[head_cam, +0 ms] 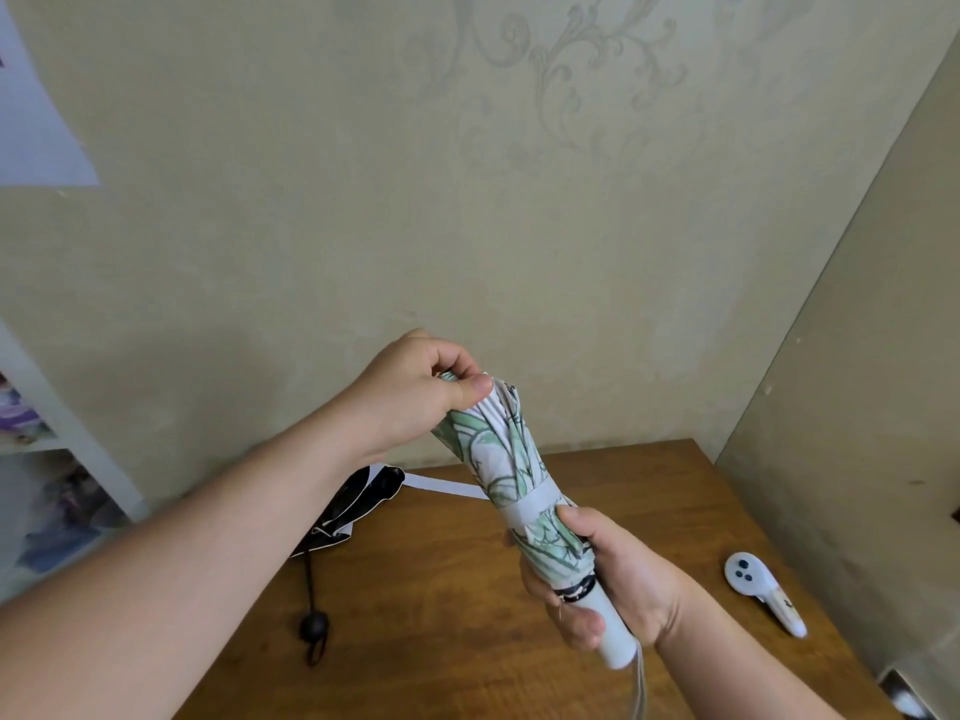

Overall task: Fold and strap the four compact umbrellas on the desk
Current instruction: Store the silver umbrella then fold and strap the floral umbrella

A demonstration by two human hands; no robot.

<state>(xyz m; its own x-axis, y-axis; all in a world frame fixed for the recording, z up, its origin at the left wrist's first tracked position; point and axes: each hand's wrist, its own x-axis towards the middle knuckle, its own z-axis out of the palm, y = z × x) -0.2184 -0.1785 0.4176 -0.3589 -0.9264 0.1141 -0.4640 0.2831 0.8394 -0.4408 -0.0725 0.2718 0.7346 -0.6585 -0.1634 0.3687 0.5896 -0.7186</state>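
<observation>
A white compact umbrella with a green leaf print (506,454) is held up above the wooden desk (467,589), tilted with its tip up and to the left. My left hand (415,387) pinches the fabric at its top end. Around the lower canopy and the white handle (615,644), my right hand (608,579) grips. A white strap (530,501) wraps round the canopy just above my right hand. A black umbrella (358,504) lies loosely bundled on the desk behind my left forearm, its black handle (313,627) pointing toward me.
A white handheld controller (763,589) lies on the desk at the right. Walls close in behind and on the right. A white shelf with pictures (31,459) stands at the left. A white strip (447,485) runs along the desk's back.
</observation>
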